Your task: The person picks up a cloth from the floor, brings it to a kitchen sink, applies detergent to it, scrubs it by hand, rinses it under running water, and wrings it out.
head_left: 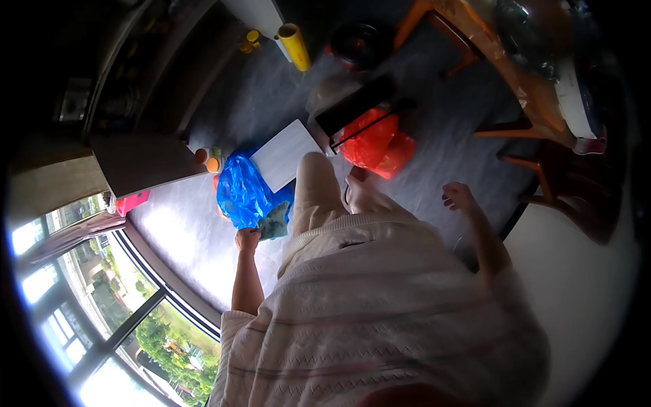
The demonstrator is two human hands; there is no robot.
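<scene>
My left hand (pixel 248 239) is closed on a grey-green cloth (pixel 274 222), which hangs flat beside my knee. Just beyond it a crumpled blue plastic bag (pixel 243 190) lies on the floor. A pale flat board (pixel 285 154) rests at the bag's right side, partly behind my raised knee. Out to the right, my right hand (pixel 459 197) hangs in the air with loosely curled fingers and nothing visible in it. The nearest thing to it is a red plastic bag (pixel 377 144), which it does not touch.
A black flat-topped object (pixel 356 105) stands by the red bag. Jars (pixel 213 164) sit near a low shelf (pixel 146 166). A yellow cylinder (pixel 293 47) and a dark round basin (pixel 359 46) are farther off. Wooden chairs (pixel 536 122) flank the right; a large window (pixel 129 305) is at left.
</scene>
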